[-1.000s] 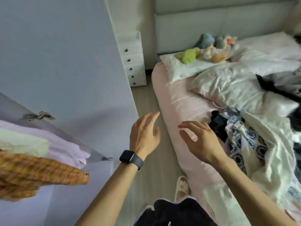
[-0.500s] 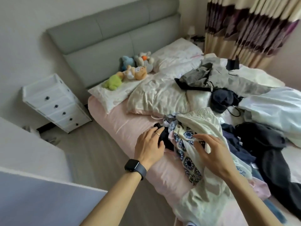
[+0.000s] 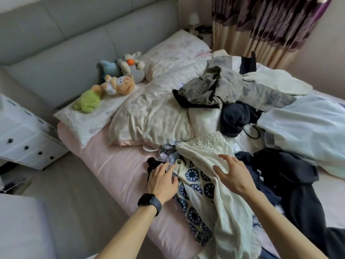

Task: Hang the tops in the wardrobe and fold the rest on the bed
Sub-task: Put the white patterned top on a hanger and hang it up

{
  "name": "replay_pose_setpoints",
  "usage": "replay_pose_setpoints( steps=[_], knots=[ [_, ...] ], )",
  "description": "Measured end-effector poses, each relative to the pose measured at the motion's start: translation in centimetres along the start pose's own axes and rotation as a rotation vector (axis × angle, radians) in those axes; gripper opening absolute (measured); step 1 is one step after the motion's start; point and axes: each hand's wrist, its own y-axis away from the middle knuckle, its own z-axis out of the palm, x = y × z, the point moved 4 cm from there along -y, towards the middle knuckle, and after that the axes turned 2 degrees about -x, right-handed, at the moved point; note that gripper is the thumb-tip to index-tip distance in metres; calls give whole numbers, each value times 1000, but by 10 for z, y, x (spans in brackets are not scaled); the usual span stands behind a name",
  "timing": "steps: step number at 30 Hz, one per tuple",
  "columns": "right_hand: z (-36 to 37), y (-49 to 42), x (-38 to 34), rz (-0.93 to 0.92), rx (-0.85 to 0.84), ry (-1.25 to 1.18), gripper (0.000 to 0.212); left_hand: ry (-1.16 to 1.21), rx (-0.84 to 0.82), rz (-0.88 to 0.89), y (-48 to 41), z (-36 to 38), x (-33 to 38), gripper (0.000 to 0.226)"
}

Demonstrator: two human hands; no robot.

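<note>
At the near edge of the bed, the left hand rests with loosely straight fingers where a small black garment meets a blue-patterned cloth. The right hand is spread over the cream garment that lies across that cloth. It grips nothing, and I cannot tell whether it touches. Just right of the 2 hands lies a heap of dark clothes; farther off, a grey garment sprawls over crumpled pillows, with soft toys far left.
</note>
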Motion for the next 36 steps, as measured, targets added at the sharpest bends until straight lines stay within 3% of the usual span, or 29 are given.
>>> replay_pose_setpoints(
  steps=[7, 10, 12, 16, 19, 23, 27, 30, 32, 36],
  knots=[
    [89, -90, 62, 178, -222, 187, 106, -43, -352, 64, -70, 141, -19, 64],
    [117, -121, 77, 210, -261, 273, 114, -92, -439, 112, -84, 188, -31, 63],
    [127, -134, 81, 206, -252, 308, 102, -85, -434, 135, -88, 202, -37, 62],
    [123, -142, 78, 148, -160, 303, 49, 13, -439, 143, -87, 195, -44, 59],
    [107, -128, 59, 110, -67, 214, 33, 295, -432, -54, -87, 163, -43, 55],
    [72, -76, 17, -15, 9, 72, 27, 766, -325, -336, -80, 92, -35, 62],
    [39, -10, -26, -207, 14, -27, 23, 1199, -306, -499, -57, 39, -24, 79],
    [24, 42, -58, -362, -20, -59, 23, 1338, -336, -495, -27, 4, -7, 98],
    [23, 72, -73, -448, -52, -58, 24, 1328, -267, -515, -2, -10, -1, 107],
    [31, 119, -87, -528, -133, -99, 25, 1256, -29, -568, 62, -32, -14, 62]
  ],
)
